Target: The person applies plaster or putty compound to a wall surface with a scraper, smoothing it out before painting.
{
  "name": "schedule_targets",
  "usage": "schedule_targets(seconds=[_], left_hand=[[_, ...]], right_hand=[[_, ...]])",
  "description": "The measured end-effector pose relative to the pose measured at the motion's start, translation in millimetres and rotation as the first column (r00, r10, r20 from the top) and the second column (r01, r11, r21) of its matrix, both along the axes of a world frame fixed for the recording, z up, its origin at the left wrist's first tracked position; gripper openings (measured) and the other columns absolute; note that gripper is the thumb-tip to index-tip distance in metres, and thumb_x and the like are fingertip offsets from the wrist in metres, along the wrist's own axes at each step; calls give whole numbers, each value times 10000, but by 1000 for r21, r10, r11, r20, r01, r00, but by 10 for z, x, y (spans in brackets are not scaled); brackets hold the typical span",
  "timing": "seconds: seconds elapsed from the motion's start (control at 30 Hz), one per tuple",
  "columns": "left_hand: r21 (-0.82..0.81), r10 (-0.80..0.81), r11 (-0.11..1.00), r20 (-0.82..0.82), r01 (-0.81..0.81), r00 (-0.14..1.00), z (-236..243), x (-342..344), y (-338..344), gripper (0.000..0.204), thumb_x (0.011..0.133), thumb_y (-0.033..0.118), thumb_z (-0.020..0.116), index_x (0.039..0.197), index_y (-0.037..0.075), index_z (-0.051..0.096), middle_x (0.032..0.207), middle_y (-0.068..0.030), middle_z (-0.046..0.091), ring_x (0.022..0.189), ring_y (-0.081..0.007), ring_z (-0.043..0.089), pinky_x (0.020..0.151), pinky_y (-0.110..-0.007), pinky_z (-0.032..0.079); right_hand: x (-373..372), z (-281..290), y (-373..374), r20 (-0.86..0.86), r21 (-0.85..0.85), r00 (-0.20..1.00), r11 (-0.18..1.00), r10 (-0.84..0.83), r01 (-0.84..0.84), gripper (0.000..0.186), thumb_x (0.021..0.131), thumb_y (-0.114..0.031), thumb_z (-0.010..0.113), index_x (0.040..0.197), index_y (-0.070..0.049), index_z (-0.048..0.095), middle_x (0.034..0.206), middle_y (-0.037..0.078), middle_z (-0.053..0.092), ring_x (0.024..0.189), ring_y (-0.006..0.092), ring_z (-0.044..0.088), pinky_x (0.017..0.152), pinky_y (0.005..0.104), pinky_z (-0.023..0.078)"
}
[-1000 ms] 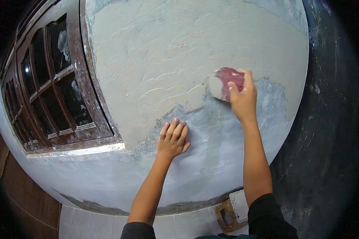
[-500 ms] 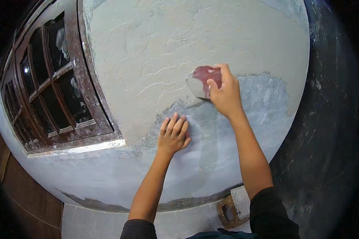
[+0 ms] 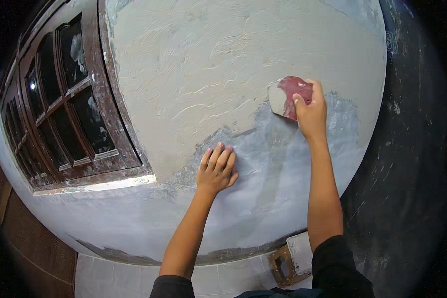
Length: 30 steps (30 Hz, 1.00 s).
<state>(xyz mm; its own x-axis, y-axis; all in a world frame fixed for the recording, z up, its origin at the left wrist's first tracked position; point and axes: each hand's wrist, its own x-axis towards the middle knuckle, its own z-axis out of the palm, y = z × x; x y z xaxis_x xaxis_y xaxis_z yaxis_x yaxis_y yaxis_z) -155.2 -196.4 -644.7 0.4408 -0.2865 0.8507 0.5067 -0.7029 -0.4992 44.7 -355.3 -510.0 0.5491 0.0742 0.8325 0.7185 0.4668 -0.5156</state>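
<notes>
My right hand (image 3: 313, 115) grips a dark red putty spreader (image 3: 294, 94), its left part smeared with pale filler. The spreader lies against the wall at the ragged border between the beige filler coat (image 3: 193, 64) and the bluish-white wall surface (image 3: 263, 184). Thumb and fingers pinch it from its right side. Lower and to the left, my left hand (image 3: 216, 169) rests palm down on the wall with its fingers stretched out, holding nothing. Ridges and streaks run through the beige coat above both hands.
A brown wooden window (image 3: 59, 99) with dark panes and a paint-spotted frame is at the left. On the tiled floor (image 3: 184, 280) below stands a wooden piece with an opening (image 3: 283, 268), beside a pale block-like thing (image 3: 299, 252). A dark wall (image 3: 397, 164) rises at the right.
My right hand has moved the spreader to the right along the filler's lower edge, and bluish wall shows where it was. The left hand has stayed in place.
</notes>
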Motion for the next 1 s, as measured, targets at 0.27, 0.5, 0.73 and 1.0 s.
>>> schedule_targets(seconds=[0.27, 0.5, 0.73, 1.0], left_hand=[[12, 12, 1000, 9, -12, 1000, -30, -12, 26, 435, 738, 291, 589, 1138, 124, 556, 1267, -49, 507, 1263, -253, 428, 1060, -440, 309], [7, 35, 999, -6, -35, 999, -14, -67, 43, 432, 736, 294, 587, 1134, 129, 556, 1268, -48, 507, 1264, -256, 427, 1053, -438, 313], [24, 14, 1000, 1, -14, 1000, -30, -10, 13, 423, 731, 287, 577, 1124, 131, 562, 1260, -51, 513, 1260, -260, 428, 1061, -446, 311], [17, 17, 1000, 16, -18, 1000, -11, -42, 43, 439, 733, 289, 577, 1141, 127, 552, 1267, -52, 507, 1269, -257, 423, 1072, -448, 299]], right_hand=[[-108, 11, 233, 152, -104, 987, 992, -55, 71, 339, 755, -33, 615, 1078, -18, 514, 884, 217, 642, 821, 404, 634, 730, 423, 497], [-366, 6, 201, 282, -114, 957, 993, 71, -40, 349, 746, -14, 616, 1076, 13, 508, 897, 242, 646, 824, 399, 648, 721, 414, 504], [-78, -26, 117, 85, -24, 995, 999, 48, -46, 351, 759, -57, 620, 1090, -15, 510, 886, 235, 643, 843, 394, 644, 731, 418, 503], [22, -58, 192, 67, -60, 992, 993, 107, -103, 365, 765, -71, 633, 1100, -13, 497, 878, 230, 628, 814, 361, 641, 717, 376, 499]])
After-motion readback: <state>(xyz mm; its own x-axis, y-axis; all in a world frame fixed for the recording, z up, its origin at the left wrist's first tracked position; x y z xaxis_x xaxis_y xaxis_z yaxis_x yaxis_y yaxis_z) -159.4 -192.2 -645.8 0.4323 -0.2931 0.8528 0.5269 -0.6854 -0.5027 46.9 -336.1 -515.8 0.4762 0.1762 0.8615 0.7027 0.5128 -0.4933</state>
